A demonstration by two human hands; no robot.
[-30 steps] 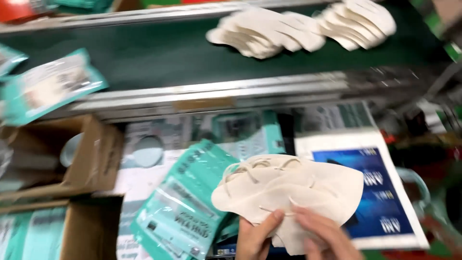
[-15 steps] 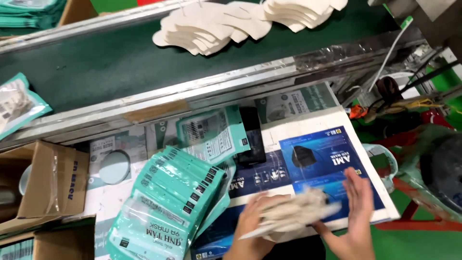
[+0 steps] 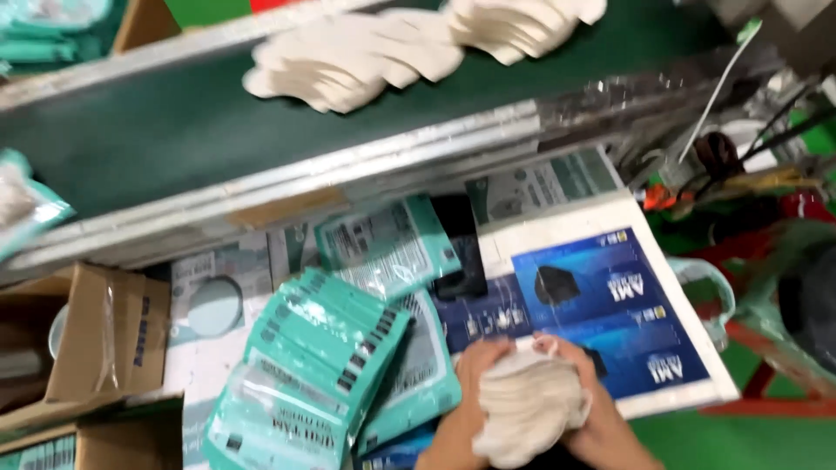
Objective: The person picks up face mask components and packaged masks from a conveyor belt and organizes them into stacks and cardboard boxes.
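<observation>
Your left hand and your right hand are both curled around one stack of cream-white masks, gathered edge-on into a tight bundle. The left fingers wrap over the stack's upper left side; the right fingers bend over its top right, with the palm pressed against the side. Neither hand is flat open, and neither is fully closed: the stack fills the space between them. It sits at the bottom of your view, directly between your two hands and touching both, held over the blue printed sheet that lies on the worktable in front of you.

Just to the left of your left hand lies a fanned pile of teal pouches; the exact count is hard to make out because they overlap, but there are several. One more teal pouch lies apart, higher up, next to the conveyor's near rail.

On the dark green conveyor belt, well away from your hands, rest two more piles of cream masks: one near the middle, one at the top edge, partly cut off. A filled pouch rides the belt at the far left.

Two open cardboard boxes sit at lower left, one above the other.
</observation>
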